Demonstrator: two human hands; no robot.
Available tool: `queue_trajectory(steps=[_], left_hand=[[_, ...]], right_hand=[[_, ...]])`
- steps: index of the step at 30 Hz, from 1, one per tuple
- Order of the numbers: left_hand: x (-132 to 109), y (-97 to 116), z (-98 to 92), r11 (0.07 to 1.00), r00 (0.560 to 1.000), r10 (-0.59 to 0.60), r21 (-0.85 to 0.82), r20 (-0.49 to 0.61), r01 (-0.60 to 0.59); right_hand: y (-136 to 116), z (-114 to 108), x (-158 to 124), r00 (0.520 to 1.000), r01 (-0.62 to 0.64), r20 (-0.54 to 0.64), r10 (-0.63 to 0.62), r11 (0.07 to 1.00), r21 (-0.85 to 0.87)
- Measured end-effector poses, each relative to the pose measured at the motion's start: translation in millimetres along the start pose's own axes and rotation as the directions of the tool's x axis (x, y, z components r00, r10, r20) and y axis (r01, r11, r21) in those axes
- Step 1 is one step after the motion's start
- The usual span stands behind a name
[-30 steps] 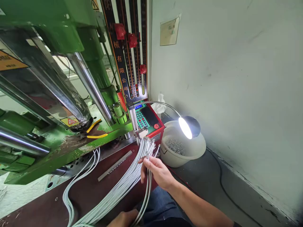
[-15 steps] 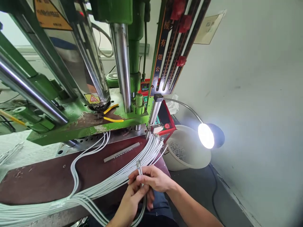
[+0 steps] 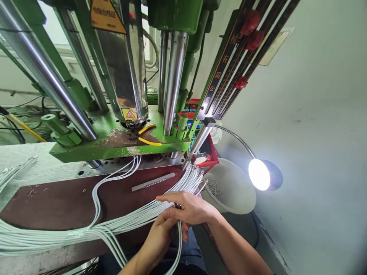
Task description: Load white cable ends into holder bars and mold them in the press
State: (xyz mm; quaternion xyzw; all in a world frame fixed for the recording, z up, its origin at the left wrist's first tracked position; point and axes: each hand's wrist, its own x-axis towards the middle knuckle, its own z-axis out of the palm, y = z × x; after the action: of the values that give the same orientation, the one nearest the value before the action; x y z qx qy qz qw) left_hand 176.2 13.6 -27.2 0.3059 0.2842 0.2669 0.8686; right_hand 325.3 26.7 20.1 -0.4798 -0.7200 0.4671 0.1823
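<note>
In front of my lap, my left hand (image 3: 159, 235) has its fingers closed round a few white cables (image 3: 179, 244), which hang down below in a loop. My right hand (image 3: 196, 208) is curled over the same cable ends from the right, its index finger stretched out above and its lower fingers bent beneath. The cable tips are mostly hidden between the hands; only a dark bit shows in the gap. Just behind lies a thick bundle of white cables (image 3: 143, 214), its metal-tipped ends fanned toward the right edge of the brown board (image 3: 57, 206).
A green press (image 3: 120, 152) stands behind the board, with yellow-handled pliers (image 3: 149, 141) on its plate. A slotted metal bar (image 3: 153, 182) lies on the board. At right are a white bin (image 3: 237, 194) holding small pieces and a lit lamp (image 3: 259, 175).
My right hand has moved over the cable ends, which stood out above my fingers before and are now mostly covered. The view has turned somewhat to the left.
</note>
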Motion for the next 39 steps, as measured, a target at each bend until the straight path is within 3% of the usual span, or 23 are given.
queue_trajectory(steps=[3,5,7,9,11,14,18,21,24,26,28,33,39], left_hand=[[1,10,-5.9,1.000,1.000,0.000,-0.011,0.011,0.000],[-1,13,-11.2,1.000,1.000,-0.016,-0.021,-0.011,0.016],[-4,15,-15.4,1.000,0.999,-0.013,-0.010,-0.047,0.012],[-7,16,-17.8,0.999,0.998,0.012,0.032,-0.064,-0.010],[-8,16,-18.5,0.996,0.997,0.042,0.087,-0.069,-0.036],[-8,15,-18.0,0.986,0.993,0.075,0.156,-0.090,-0.060],[-6,12,-16.6,0.983,0.985,0.096,0.168,-0.144,-0.072],[-4,12,-15.6,0.984,0.989,0.097,0.158,-0.116,-0.078],[0,13,-14.1,0.981,0.994,0.091,0.177,-0.058,-0.080],[3,13,-12.3,0.974,0.993,0.102,0.210,-0.058,-0.088],[5,12,-9.8,0.966,0.988,0.125,0.237,-0.091,-0.100],[7,10,-5.3,0.957,0.987,0.110,0.282,-0.120,-0.072],[6,12,-7.0,0.960,0.989,0.086,0.277,-0.124,-0.049]], right_hand=[[-2,-4,18,0.998,0.005,0.055,-0.005,1.000,0.010],[7,-7,38,0.996,-0.017,-0.084,0.010,0.996,-0.090],[22,-8,60,0.959,-0.053,-0.279,-0.045,0.940,-0.337],[37,-5,79,0.945,-0.086,-0.314,-0.090,0.858,-0.506],[48,1,91,0.953,-0.082,-0.285,-0.100,0.823,-0.562],[51,9,94,0.959,-0.056,-0.257,-0.122,0.805,-0.591],[40,7,74,0.951,-0.074,-0.285,-0.120,0.806,-0.587],[29,-1,48,0.929,-0.130,-0.367,-0.047,0.887,-0.443],[22,-6,23,0.925,-0.131,-0.363,0.114,0.991,-0.023],[20,-4,12,0.934,-0.132,-0.303,0.192,0.969,0.208],[20,-1,6,0.928,-0.153,-0.275,0.251,0.930,0.334],[19,4,6,0.905,-0.168,-0.301,0.302,0.902,0.399],[17,5,10,0.915,-0.209,-0.246,0.319,0.898,0.387]])
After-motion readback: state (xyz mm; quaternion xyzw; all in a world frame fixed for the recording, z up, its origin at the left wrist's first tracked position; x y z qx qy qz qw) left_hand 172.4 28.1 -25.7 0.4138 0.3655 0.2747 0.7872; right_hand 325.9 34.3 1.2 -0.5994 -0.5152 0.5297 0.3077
